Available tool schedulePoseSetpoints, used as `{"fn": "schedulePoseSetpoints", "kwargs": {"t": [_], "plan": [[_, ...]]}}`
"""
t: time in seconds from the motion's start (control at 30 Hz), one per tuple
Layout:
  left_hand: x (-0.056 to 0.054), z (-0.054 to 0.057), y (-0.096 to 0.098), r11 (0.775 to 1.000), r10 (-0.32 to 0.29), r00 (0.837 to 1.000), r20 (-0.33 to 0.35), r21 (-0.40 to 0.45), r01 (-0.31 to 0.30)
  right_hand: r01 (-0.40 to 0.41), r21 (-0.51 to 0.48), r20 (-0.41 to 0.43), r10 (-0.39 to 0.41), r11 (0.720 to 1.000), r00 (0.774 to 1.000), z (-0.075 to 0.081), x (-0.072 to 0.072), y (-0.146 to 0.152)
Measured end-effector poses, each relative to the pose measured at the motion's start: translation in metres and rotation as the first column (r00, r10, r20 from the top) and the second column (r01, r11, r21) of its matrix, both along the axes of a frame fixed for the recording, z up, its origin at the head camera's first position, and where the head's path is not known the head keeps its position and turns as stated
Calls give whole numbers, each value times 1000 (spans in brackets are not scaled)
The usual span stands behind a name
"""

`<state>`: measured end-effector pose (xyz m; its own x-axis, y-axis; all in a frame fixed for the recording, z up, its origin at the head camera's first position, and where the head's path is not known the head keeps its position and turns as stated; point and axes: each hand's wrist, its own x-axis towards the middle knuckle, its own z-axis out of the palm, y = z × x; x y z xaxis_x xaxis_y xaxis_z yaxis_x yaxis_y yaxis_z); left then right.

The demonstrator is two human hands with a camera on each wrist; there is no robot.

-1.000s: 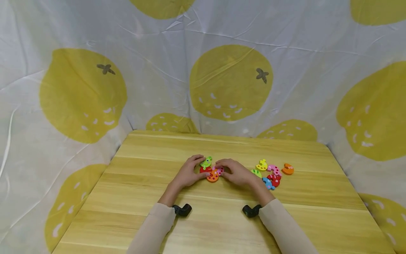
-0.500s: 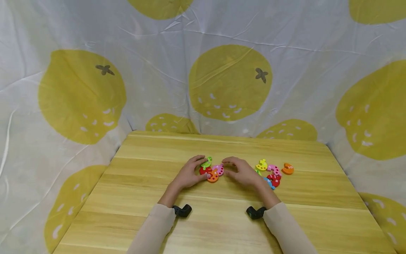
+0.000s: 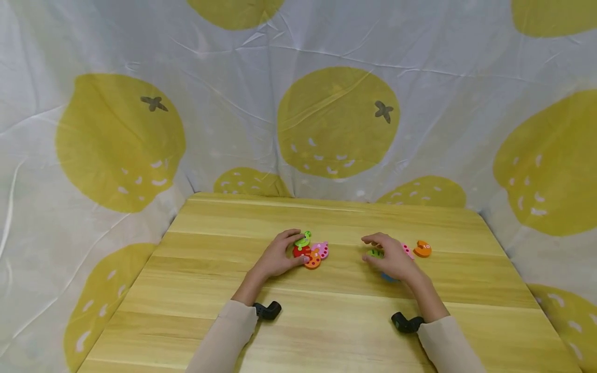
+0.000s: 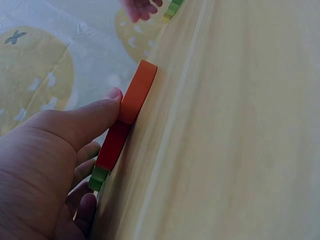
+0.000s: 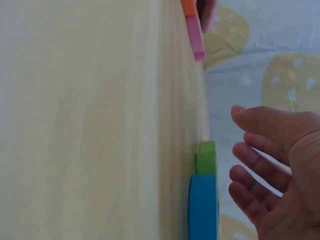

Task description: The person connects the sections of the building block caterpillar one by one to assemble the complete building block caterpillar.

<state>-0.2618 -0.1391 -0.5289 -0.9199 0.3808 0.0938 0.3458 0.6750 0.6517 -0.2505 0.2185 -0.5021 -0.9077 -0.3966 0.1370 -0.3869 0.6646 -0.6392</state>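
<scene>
My left hand [image 3: 279, 255] grips a joined group of number puzzle pieces flat on the table. The thumb lies against the edges of the orange piece [image 4: 139, 90] and the red piece [image 4: 115, 144], while the fingers reach round the green face piece [image 3: 304, 239]. A pink dotted piece [image 3: 322, 249] adjoins the orange one. Over a loose cluster at the right, my right hand [image 3: 393, 258] hovers with parted, slightly bent fingers and holds nothing. Below it are a green piece [image 5: 206, 161] and a blue piece [image 5: 202, 207]; the hand hides much of this cluster.
An orange piece numbered 10 [image 3: 423, 249] lies at the right of the cluster, near another pink piece [image 3: 408, 250]. The wooden table [image 3: 326, 331] meets a lemon-print cloth [image 3: 242, 124] behind and at the sides. Each wrist carries a black device [image 3: 269, 311].
My right hand has let go of the pink dotted piece by the orange one and moved right, over the loose cluster. The left hand has stayed at the joined pieces.
</scene>
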Motion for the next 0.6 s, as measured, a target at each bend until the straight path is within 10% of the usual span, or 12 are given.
{"fn": "schedulePoseSetpoints", "kwargs": {"t": [0.6], "plan": [[-1,-1,1,1000,-13,1000,-19,-2,13,45,54,9,-46,998,999,-7,18,24]]}}
